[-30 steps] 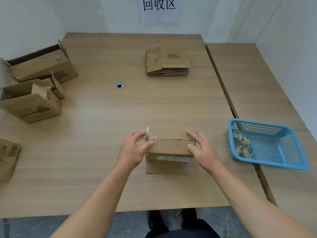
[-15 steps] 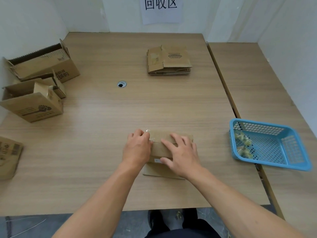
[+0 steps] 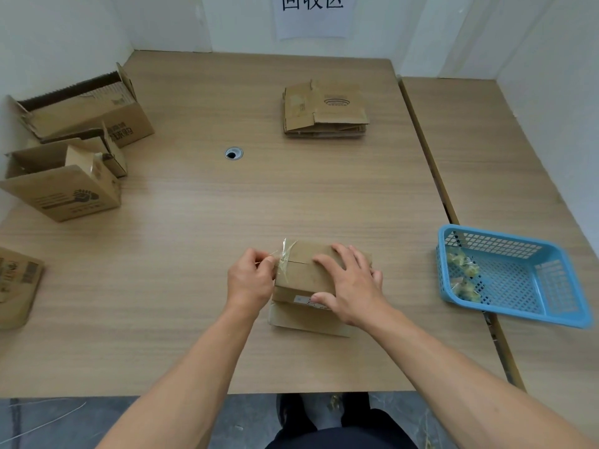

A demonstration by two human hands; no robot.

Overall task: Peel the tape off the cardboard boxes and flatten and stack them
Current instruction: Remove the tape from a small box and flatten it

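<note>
While the right hand (image 3: 351,283) lies flat on top of the small box (image 3: 301,273) with its fingers spread wide, the left hand (image 3: 251,280) pinches a strip of clear tape (image 3: 285,257) between its thumb and first finger, with the other fingers curled in. The small box sits on the wooden table (image 3: 194,254), close to the near edge and in front of the person. It is plain brown cardboard, and a thin line runs across its top where two flaps meet. The tape is shiny and see-through; part of it stands up off the left end of the box and part is still stuck down. A white label (image 3: 304,300) is on the near side of the box, but its writing is too small to read. A flat brown flap (image 3: 308,319) sticks out from under the box toward the person. Far back on the table lies a stack of flat boxes (image 3: 325,111) with an oval mark printed on the top one. At the left stand open boxes (image 3: 74,176); the nearest one shows a dark fist picture. A blue basket (image 3: 509,277) at the right holds balled-up tape. On the wall hangs a white paper sign (image 3: 312,14) with the big black signs 回收区, cut off at the top.
</note>
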